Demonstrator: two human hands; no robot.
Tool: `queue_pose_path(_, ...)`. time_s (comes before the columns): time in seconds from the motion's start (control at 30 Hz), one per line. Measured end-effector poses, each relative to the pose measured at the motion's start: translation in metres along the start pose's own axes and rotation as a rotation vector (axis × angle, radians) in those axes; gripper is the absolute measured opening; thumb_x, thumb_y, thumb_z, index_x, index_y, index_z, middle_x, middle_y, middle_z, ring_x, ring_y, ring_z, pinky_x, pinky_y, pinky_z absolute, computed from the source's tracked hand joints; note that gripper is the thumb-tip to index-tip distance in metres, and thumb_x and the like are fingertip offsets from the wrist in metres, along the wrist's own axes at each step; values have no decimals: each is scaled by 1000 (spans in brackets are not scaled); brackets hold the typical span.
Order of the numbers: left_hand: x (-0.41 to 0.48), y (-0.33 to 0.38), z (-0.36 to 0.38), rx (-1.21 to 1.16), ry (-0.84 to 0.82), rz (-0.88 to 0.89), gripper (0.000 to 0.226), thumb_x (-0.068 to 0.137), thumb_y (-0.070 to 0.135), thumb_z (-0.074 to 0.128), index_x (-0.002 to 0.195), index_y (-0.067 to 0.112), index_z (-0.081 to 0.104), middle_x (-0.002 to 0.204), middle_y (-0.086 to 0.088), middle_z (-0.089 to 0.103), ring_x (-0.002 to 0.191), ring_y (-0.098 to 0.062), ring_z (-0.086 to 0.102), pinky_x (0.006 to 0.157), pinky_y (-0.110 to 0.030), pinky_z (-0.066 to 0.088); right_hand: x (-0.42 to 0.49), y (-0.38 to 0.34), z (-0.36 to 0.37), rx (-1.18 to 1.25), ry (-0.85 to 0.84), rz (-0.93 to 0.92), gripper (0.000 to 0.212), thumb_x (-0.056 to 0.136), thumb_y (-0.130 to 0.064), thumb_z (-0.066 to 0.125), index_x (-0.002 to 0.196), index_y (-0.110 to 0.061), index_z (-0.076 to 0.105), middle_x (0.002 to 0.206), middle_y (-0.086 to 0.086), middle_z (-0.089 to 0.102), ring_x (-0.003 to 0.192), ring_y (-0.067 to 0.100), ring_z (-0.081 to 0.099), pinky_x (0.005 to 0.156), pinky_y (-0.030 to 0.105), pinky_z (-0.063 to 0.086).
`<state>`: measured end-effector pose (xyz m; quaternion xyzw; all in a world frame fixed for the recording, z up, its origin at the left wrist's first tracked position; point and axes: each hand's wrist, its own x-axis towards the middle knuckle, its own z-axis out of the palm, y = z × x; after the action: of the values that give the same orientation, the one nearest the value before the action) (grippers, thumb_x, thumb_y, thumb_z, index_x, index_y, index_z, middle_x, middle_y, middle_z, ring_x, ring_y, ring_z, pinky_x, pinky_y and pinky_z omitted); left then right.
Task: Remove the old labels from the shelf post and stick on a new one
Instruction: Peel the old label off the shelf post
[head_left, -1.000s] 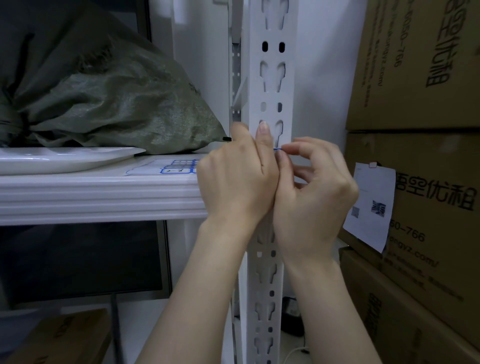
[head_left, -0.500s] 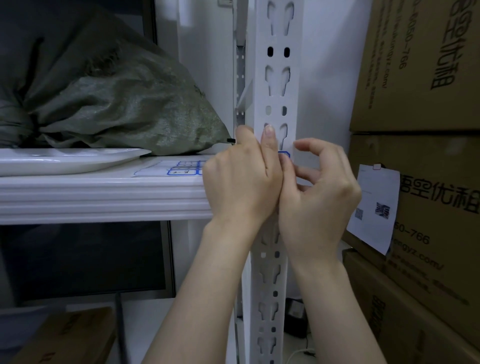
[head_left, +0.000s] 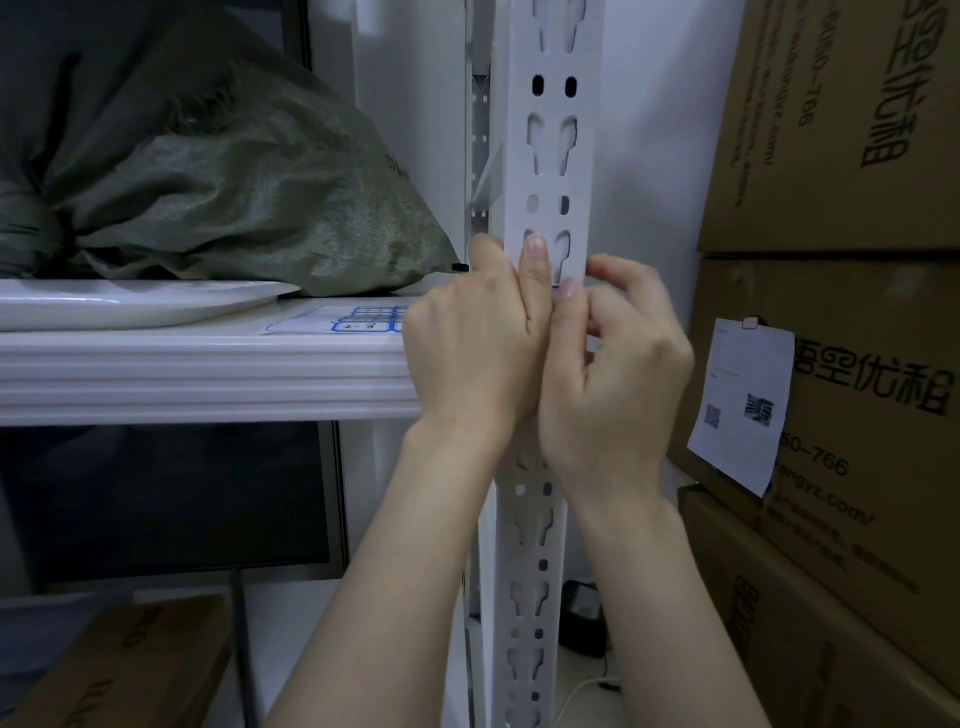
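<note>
1. Compared with half a second ago, the fingers of the right hand (head_left: 618, 384) are curled in closer to the shelf post (head_left: 553, 156). Less of the blue-edged label (head_left: 556, 286) is seen, only a thin blue line.
2. The label is found on the post's front face, at shelf height, between the left index finger and the right fingertips. The right fingertips are pinched together on its edge.
3. The left hand (head_left: 472, 353) is laid against the post, with the index finger straight up the face and the thumb raised by the left edge. Its other fingers are hidden, so their state cannot be told.
4. A white plate (head_left: 130, 306), a green woven sack (head_left: 249, 208) and a flat label sheet (head_left: 332, 319) are carried by the white shelf (head_left: 208, 374).
5. A white wall (head_left: 644, 130) is seen behind. Cardboard boxes (head_left: 841, 130) are stacked at the right, with a paper slip (head_left: 740, 405) stuck on one.
6. Most of the label is covered by the hands.
7. A small dark tip (head_left: 460, 267) just left of the thumb cannot be identified.
8. The sheet's writing is too small to be read.
</note>
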<state>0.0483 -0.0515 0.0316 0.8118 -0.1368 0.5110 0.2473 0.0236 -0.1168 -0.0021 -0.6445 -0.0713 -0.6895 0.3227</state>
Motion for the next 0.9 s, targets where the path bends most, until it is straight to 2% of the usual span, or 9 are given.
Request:
queue_pose_path(0.1, 1, 1, -1, -6, -25, -34, 31, 102, 42, 16, 93, 18, 33, 68, -1, 44, 68, -28, 44, 59, -35, 21, 1, -1, -1, 34, 3, 33, 15, 97, -18, 52, 98, -5, 61, 96, -1, 59, 69, 10, 60, 60, 17, 45)
queue_pose_path(0.17, 1, 1, -2, -12, -35, -36, 31, 102, 42, 17, 92, 17, 32, 68, -2, 44, 68, -27, 43, 59, -35, 22, 1, -2, -1, 54, -3, 40, 22, 98, -26, 52, 106, -6, 58, 96, -3, 60, 72, 13, 63, 60, 28, 51)
queue_pose_path(0.23, 1, 1, -2, -3, -52, -31, 30, 102, 40, 17, 93, 16, 31, 68, -2, 44, 69, -29, 48, 59, -35, 23, 0, -7, 0, 64, 0, 45, 31, 98, -36, 50, 102, -7, 60, 90, -1, 62, 73, 12, 61, 60, 34, 52)
queue_pose_path(0.37, 2, 2, -2, 8, -68, -51, 31, 101, 41, 15, 92, 16, 30, 68, -5, 49, 79, -34, 60, 61, -35, 26, -6, -11, 3, 29, 4, 53, 37, 93, -44, 55, 101, -8, 60, 87, 0, 62, 69, 10, 58, 59, 30, 50)
queue_pose_path(0.57, 1, 3, -1, 6, -64, -47, 37, 101, 43, 13, 96, 14, 36, 70, -5, 49, 79, -35, 60, 61, -36, 27, -10, -10, 6, 42, 26, 89, 42, 88, -46, 53, 101, -7, 63, 89, 2, 64, 74, 10, 59, 64, 31, 50)
queue_pose_path(0.67, 3, 2, -2, -15, -56, -86, 43, 101, 41, 12, 103, 14, 45, 69, -4, 49, 74, -32, 53, 63, -35, 28, -10, -10, 6, 62, 24, 100, 44, 88, -48, 55, 101, -7, 64, 89, 2, 65, 75, 13, 62, 65, 35, 52)
queue_pose_path(0.73, 5, 1, -2, -52, -59, -131, 39, 102, 39, 14, 100, 17, 47, 71, -2, 48, 72, -27, 43, 64, -34, 26, -8, -9, 5, 68, 25, 101, 42, 88, -47, 56, 99, -7, 64, 86, 1, 65, 73, 13, 62, 63, 35, 52)
queue_pose_path(0.8, 6, -1, -2, -94, -55, -146, 36, 103, 37, 17, 96, 18, 47, 75, -3, 52, 74, -26, 41, 64, -34, 25, -5, -8, 3, 77, 26, 99, 36, 91, -42, 55, 97, -7, 65, 84, 1, 65, 71, 13, 62, 62, 36, 53)
queue_pose_path(0.9, 4, -1, -1, -123, -12, -124, 36, 103, 35, 20, 96, 15, 50, 82, -10, 63, 79, -32, 50, 64, -36, 25, -2, -3, 1, 67, 19, 85, 21, 95, -23, 51, 95, -7, 65, 84, 2, 66, 72, 12, 62, 62, 34, 54)
